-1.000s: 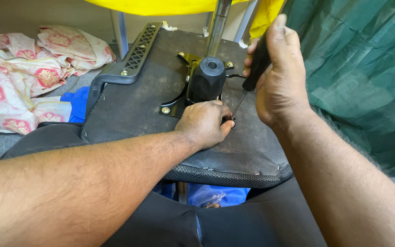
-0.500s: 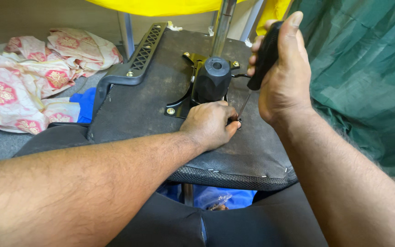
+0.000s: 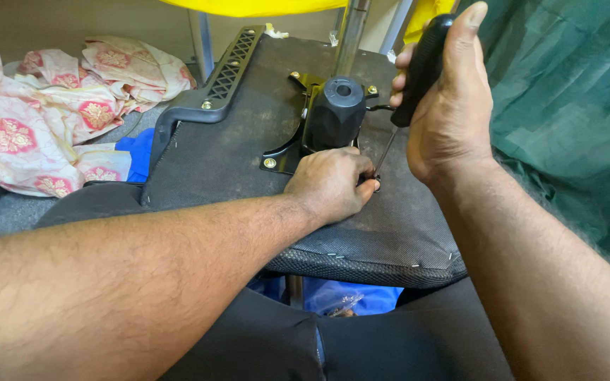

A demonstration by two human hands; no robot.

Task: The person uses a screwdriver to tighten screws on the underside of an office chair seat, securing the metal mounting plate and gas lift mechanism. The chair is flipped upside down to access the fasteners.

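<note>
While the right hand (image 3: 453,113) wraps its fingers tight round the black handle of a screwdriver (image 3: 418,70), thumb stretched up along the top of the grip, the thin metal shaft (image 3: 385,152) slants down and to the left from below the fist; its tip ends at the fingertips of the left hand (image 3: 333,183), which lies knuckles up on the seat base (image 3: 227,162), fingers curled together and pinched at a small fitting where the tip lands; whether that is a screw or a washer cannot be told, since the fingers hide most of it. Just beyond the left hand's knuckles stands a black cylinder (image 3: 337,113) on a dark metal plate (image 3: 287,152); brass-coloured bolts (image 3: 270,163) show at the plate's corners, one just left of the hand, others farther off past the cylinder. Farther left of that hand a black armrest bracket (image 3: 210,92) with a lattice pattern runs along the seat's edge; beyond it lies bunched floral cloth (image 3: 44,127), pink and cream. Behind the cylinder a metal pole (image 3: 351,32) rises; to the right of the right hand hangs green fabric (image 3: 573,120). Below both forearms, under the seat's near edge, blue plastic (image 3: 347,296) shows.
</note>
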